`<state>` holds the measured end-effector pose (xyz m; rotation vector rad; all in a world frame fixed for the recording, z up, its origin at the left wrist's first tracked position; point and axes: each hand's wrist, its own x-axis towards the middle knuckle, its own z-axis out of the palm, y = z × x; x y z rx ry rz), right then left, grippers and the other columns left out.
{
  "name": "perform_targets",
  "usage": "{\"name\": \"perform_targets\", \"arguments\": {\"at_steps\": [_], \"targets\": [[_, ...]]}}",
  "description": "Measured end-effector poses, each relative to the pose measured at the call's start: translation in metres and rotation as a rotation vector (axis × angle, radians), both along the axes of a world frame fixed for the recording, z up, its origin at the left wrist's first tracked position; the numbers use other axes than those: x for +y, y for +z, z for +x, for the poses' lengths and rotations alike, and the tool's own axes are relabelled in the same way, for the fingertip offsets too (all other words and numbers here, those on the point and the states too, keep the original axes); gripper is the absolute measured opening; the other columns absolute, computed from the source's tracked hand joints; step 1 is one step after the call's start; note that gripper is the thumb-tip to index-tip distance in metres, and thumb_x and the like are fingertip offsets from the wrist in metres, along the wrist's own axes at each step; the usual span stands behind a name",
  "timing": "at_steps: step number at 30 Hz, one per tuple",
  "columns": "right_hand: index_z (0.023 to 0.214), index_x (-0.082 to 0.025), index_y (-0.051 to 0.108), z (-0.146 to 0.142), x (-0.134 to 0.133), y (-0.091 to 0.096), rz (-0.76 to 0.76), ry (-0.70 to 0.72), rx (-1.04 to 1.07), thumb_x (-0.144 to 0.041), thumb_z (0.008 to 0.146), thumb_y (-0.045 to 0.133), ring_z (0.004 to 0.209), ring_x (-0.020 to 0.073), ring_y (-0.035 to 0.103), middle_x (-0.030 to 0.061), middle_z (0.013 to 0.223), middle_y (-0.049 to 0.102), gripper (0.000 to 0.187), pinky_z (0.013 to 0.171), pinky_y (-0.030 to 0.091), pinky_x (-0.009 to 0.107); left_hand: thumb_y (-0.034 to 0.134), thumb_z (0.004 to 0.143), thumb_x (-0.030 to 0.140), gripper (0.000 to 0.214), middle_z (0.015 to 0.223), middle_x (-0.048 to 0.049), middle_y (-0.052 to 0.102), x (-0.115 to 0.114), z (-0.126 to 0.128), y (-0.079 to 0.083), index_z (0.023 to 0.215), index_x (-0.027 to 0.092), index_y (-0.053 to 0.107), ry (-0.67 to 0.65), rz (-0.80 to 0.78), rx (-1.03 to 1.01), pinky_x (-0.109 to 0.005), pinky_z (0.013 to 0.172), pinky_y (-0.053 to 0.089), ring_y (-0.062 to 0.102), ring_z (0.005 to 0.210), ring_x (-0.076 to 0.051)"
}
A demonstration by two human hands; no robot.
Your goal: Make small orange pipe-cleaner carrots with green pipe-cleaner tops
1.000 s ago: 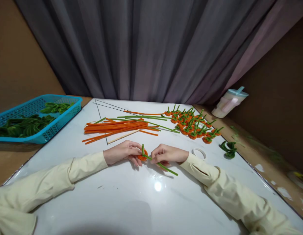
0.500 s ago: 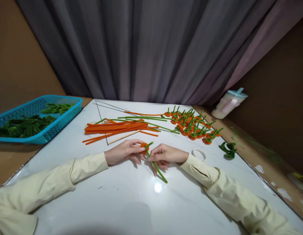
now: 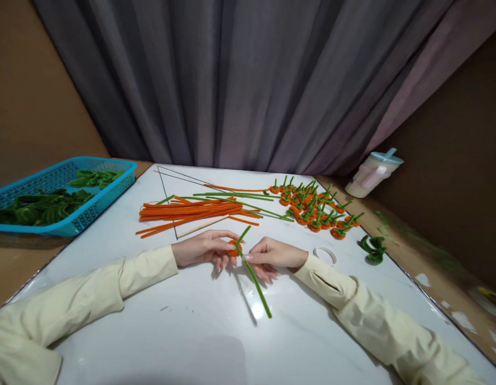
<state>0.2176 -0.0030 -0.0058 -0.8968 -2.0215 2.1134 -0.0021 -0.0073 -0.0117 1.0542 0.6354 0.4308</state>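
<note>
A makeshift handicraft workstation in a room corner: a glossy white table (image 3: pixel 200 331) backed by a grey curtain (image 3: pixel 240 80) and plain brown walls (image 3: pixel 35 96). It is spread with a bundle of orange pipe cleaners (image 3: pixel 192 209), a cluster of finished orange buds (image 3: pixel 312 208) on green stems, and a tape roll (image 3: pixel 325 253). A blue plastic basket (image 3: pixel 95 206) of green chenille leaves (image 3: pixel 39 206) and a lidded drinking cup (image 3: pixel 372 172) sit alongside, while the left hand (image 3: pixel 203 248) pinches an orange coil (image 3: pixel 233 249) and the right hand (image 3: pixel 274 254) its green stem (image 3: pixel 254 278)

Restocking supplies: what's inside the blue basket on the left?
The blue basket holds green pipe-cleaner pieces bent into loops, in two heaps. The heaps and near wall hide its floor.
</note>
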Motion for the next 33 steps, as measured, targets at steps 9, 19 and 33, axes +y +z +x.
{"name": "perform_targets", "arguments": {"at_steps": [9,19,33], "targets": [[0.033,-0.019,0.025,0.006,0.008,-0.005,0.089,-0.22,0.1,-0.055,0.083,0.047,0.027,0.0017,0.017,-0.008,0.026,0.021,0.066,0.034,0.01,0.022,0.063,0.078,0.027,0.02,0.071,-0.008,0.069,0.003,-0.002,-0.001,0.09,0.011,0.06,-0.162,0.007,-0.002,-0.019,0.05,0.046,0.058,0.049,-0.009],[0.072,-0.013,0.06,-0.072,0.077,0.048,0.985,0.041,-0.084,-0.039,0.081,0.057,0.058,0.0091,0.048,0.0006,0.066,0.058,0.028,0.057,0.036,0.021,0.068,0.072,0.029,0.021,0.067,-0.0063,0.069,0.007,-0.008,-0.002,0.083,0.012,0.063,-0.268,0.037,-0.111,-0.023,0.05,0.049,0.062,0.051,-0.013],[0.07,-0.014,0.054,-0.138,0.084,0.051,1.304,0.577,-0.335,-0.005,0.072,0.049,0.056,0.0093,0.038,0.0007,0.066,0.053,0.011,0.053,0.031,0.021,0.068,0.071,0.026,0.018,0.082,-0.0054,0.068,0.01,-0.012,-0.007,0.082,0.013,0.064,-0.348,0.056,-0.209,-0.029,0.059,0.054,0.067,0.071,-0.02]]}}
